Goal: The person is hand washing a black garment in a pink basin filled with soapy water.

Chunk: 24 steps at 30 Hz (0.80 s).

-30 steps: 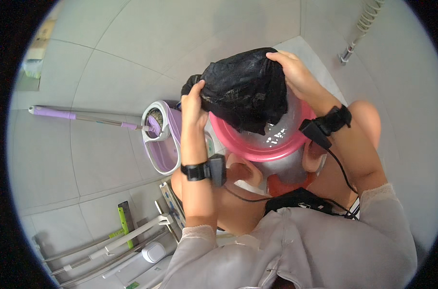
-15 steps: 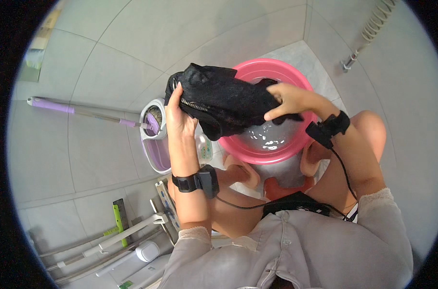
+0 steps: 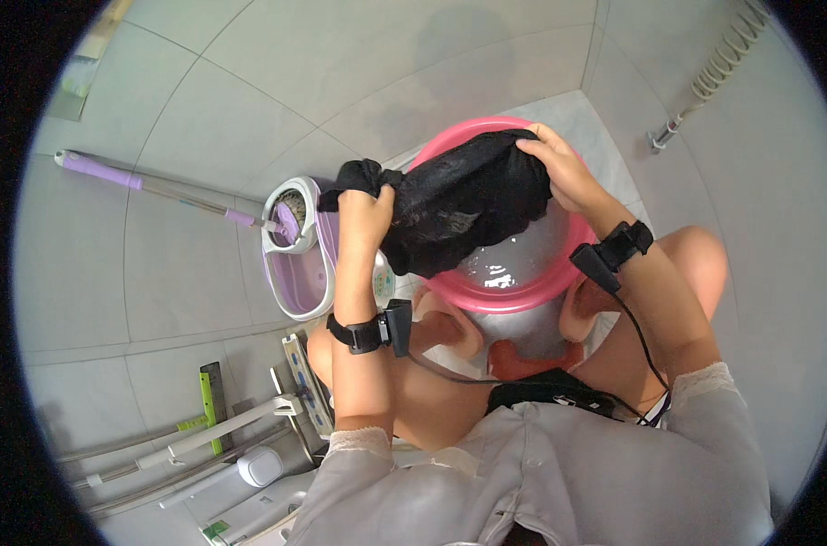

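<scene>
Left hand [image 3: 366, 218], right hand [image 3: 564, 171] grip black cloth [image 3: 468, 196] (partly hiding pink basin [image 3: 513, 301]) near bucket [image 3: 299, 280]

This looks like a bathroom or washroom: large grey tiles cover the walls [image 3: 486, 68], a coiled hose [image 3: 728, 62] hangs by a metal wall fitting [image 3: 664, 136], a basin [image 3: 509, 301] of water sits on the tiled floor [image 3: 611, 150], and a mop [image 3: 184, 197] stands in its bucket [image 3: 300, 285].

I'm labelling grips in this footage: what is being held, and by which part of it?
A black cloth: the left hand grips its bunched left end, and the right hand holds its upper right edge.
</scene>
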{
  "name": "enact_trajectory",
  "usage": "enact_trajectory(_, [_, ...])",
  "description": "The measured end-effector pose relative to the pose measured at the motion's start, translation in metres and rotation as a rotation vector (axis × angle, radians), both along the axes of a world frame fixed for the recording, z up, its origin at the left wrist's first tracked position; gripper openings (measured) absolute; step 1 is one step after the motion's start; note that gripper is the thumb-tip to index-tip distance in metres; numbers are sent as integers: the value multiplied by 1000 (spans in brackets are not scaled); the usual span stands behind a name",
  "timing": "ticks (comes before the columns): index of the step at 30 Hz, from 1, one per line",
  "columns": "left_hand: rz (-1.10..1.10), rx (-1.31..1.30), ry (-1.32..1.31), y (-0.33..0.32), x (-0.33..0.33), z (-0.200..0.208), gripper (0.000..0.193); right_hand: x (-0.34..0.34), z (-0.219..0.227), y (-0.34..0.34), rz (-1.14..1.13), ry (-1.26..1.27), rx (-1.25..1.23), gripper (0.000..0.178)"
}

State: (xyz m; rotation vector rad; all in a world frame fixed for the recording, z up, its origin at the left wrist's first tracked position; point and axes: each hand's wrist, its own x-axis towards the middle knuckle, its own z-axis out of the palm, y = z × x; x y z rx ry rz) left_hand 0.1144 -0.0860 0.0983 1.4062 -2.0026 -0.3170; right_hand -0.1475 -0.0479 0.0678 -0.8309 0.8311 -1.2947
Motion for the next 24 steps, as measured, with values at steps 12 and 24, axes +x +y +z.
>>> enact_trajectory(12, [-272,1217,1463,31,-53,-32,26,60,40,33,-110,890,-740,22])
enact_trajectory(24, [-407,753,923,42,-53,-7,49,27,39,1,-77,519,-166,32])
